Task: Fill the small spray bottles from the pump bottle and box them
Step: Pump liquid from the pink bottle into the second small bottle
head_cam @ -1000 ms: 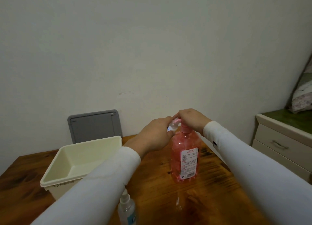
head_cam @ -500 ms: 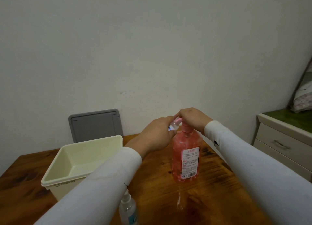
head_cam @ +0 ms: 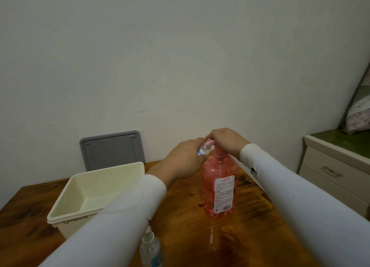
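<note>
A pink pump bottle [head_cam: 219,186] with a white label stands upright in the middle of the wooden table [head_cam: 250,226]. My right hand [head_cam: 227,139] rests on top of its pump head, fingers closed over it. My left hand [head_cam: 185,160] holds a small clear spray bottle [head_cam: 204,148] tilted, its mouth right at the pump's spout. Most of that small bottle is hidden in my fist. A second small spray bottle [head_cam: 151,248] with its sprayer on stands near the table's front edge. A clear cap [head_cam: 212,239] lies on the table in front of the pump bottle.
A cream plastic box [head_cam: 80,194] stands open on the left of the table. Its grey lid [head_cam: 113,149] leans against the wall behind it. A white drawer cabinet [head_cam: 336,166] with a green top stands to the right of the table.
Hardly anything differs: both hands stay at the pump head with the small bottle at the spout. My view has shifted slightly.
</note>
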`<state>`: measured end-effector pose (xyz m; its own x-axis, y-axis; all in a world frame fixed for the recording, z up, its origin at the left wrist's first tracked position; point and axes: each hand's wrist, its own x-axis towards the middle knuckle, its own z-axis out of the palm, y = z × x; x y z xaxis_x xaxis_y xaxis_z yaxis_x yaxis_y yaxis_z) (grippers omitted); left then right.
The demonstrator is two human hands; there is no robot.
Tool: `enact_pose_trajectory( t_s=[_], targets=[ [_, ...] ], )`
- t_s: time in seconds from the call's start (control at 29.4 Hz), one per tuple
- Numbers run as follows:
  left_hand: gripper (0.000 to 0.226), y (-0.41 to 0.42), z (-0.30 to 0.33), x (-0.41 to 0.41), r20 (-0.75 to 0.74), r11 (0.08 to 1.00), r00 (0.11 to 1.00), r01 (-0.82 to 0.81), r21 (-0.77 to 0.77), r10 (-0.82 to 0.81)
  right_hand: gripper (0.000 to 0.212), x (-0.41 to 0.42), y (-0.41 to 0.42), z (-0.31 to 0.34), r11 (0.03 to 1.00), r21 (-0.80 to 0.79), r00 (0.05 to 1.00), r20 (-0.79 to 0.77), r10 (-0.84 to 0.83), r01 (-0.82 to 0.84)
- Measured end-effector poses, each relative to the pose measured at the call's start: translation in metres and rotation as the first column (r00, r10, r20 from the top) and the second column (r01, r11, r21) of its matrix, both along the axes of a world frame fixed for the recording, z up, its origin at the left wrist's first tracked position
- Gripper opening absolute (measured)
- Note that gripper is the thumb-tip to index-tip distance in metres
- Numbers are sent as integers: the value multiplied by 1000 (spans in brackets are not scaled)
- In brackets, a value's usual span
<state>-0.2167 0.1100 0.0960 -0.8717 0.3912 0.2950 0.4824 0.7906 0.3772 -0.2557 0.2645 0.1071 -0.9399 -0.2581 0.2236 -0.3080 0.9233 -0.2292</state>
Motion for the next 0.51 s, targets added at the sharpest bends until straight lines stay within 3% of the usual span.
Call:
enact_pose_trajectory(
  t_s=[0.07, 0.2, 0.41, 0.51],
  targets=[
    [32, 1, -1, 0, 5, 1000, 1000, -1, -3, 1, 43, -1, 1, -3, 1000, 24, 1000, 3, -8, 8],
    [34, 0, 4, 2, -7, 1000, 1000, 4, -12, -4, 32, 1, 1, 5, 996, -84, 1000, 18, -13, 15],
    [34, -1, 8, 2, -23, 1000, 1000, 12, -13, -12, 32, -2, 1, 7, 994, -110, 1000, 12, -13, 14],
    [33, -1, 1, 1, -8, 1000, 1000, 1, 0, -1, 39, -3, -1, 0, 999, -37, 1000, 9, -15, 15]
  ],
)
